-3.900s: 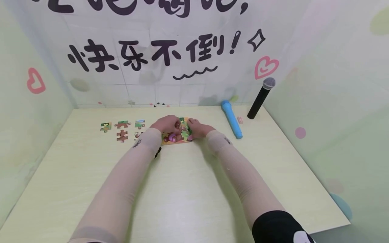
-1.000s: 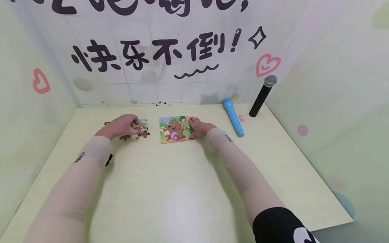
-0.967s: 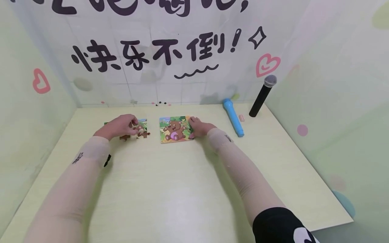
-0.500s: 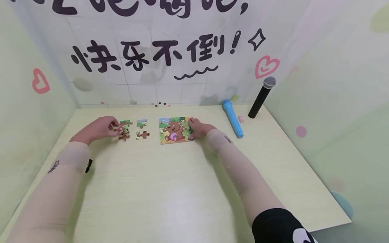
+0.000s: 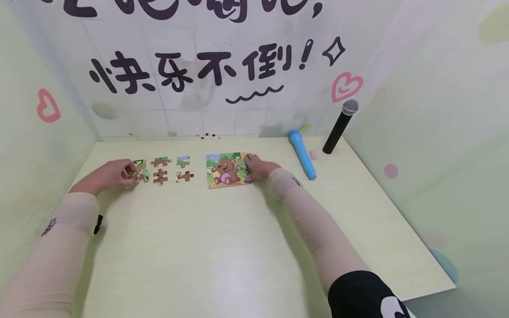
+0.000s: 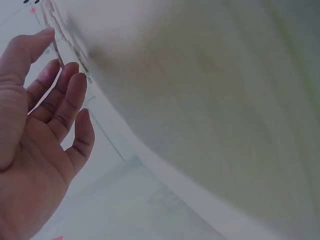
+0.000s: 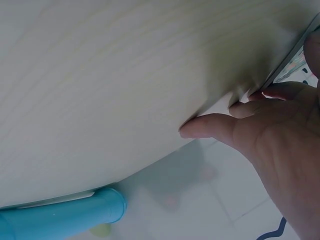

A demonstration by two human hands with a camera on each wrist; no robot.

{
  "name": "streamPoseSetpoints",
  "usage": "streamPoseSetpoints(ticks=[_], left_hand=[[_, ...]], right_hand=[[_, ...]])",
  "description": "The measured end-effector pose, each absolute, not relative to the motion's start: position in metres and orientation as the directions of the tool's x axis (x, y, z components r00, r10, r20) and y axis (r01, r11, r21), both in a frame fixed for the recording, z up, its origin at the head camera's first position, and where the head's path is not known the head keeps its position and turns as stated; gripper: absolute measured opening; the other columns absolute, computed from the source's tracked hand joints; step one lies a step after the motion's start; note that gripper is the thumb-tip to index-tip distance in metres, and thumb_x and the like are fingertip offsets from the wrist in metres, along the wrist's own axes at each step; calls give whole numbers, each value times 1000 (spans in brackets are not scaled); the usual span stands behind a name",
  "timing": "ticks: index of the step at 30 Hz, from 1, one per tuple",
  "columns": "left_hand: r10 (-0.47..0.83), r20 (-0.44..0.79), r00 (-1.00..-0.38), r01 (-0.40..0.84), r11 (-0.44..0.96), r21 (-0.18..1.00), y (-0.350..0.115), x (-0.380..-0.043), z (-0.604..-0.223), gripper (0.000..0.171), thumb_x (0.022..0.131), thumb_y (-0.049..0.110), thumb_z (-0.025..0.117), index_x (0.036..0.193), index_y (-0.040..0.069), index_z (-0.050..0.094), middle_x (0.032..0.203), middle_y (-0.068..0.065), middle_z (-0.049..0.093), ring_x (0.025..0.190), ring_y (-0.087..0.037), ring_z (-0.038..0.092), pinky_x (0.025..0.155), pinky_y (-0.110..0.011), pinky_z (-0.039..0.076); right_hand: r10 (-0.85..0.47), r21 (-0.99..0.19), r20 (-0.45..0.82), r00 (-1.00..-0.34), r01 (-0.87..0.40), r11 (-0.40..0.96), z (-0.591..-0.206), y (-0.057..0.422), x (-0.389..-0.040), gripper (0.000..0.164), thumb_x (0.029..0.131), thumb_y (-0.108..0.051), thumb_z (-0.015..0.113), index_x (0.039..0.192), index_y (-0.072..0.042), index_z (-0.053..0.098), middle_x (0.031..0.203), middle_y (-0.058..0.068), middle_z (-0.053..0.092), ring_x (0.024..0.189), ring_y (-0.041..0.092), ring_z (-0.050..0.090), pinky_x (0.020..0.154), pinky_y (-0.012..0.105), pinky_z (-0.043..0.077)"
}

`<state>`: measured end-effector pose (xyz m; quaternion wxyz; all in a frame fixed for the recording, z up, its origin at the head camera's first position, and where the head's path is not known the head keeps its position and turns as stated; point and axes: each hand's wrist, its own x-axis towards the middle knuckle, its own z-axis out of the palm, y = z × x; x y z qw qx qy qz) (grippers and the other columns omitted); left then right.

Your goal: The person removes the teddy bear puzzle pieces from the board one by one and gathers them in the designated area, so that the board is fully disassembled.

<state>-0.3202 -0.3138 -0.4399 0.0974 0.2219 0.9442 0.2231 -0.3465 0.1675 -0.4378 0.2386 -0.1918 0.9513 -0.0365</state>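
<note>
My left hand (image 5: 108,176) is at the left end of two rows of jigsaw pieces, pinching a green jigsaw piece (image 5: 144,176) between thumb and fingers. In the left wrist view the piece (image 6: 58,54) appears as a thin edge at the fingertips. Just behind it lies the top-left jigsaw piece (image 5: 140,163), partly covered by the fingers. My right hand (image 5: 260,168) rests on the right edge of a square bear puzzle (image 5: 226,170), fingers extended. In the right wrist view the little finger of that hand (image 7: 285,135) touches the table.
Several loose jigsaw pieces, among them a brown one (image 5: 160,176), lie between the left hand and the puzzle. A blue toy microphone (image 5: 303,154), a small pink block (image 5: 313,155) and an upright black microphone (image 5: 338,132) are at the right. Walls border the table (image 5: 222,247).
My left hand has gone from the bear puzzle leftward across the loose pieces to the left end of the rows, carrying a piece. The right hand has stayed at the puzzle's right edge.
</note>
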Motion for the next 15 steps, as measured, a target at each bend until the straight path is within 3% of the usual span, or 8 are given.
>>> streamPoseSetpoints(ticks=[9, 15], left_hand=[[508, -80, -857, 431, 794, 429, -320, -323, -447, 28, 83, 7, 80, 100, -6, 63, 96, -16, 65, 88, -29, 60, 79, -44, 53], [488, -100, -867, 406, 808, 426, -318, -322, -447, 33, 85, 13, 81, 105, -5, 62, 101, -17, 63, 89, -28, 56, 79, -44, 48]], right_hand=[[-387, -152, -447, -806, -358, 921, -439, 169, -347, 91, 103, -41, 55, 161, -1, -2, 168, 19, -5, 155, 34, -4, 124, 47, 10], [-394, -156, -450, -801, -364, 918, -438, 169, -347, 92, 103, -41, 55, 161, 0, -3, 168, 18, -6, 155, 34, -6, 124, 45, 8]])
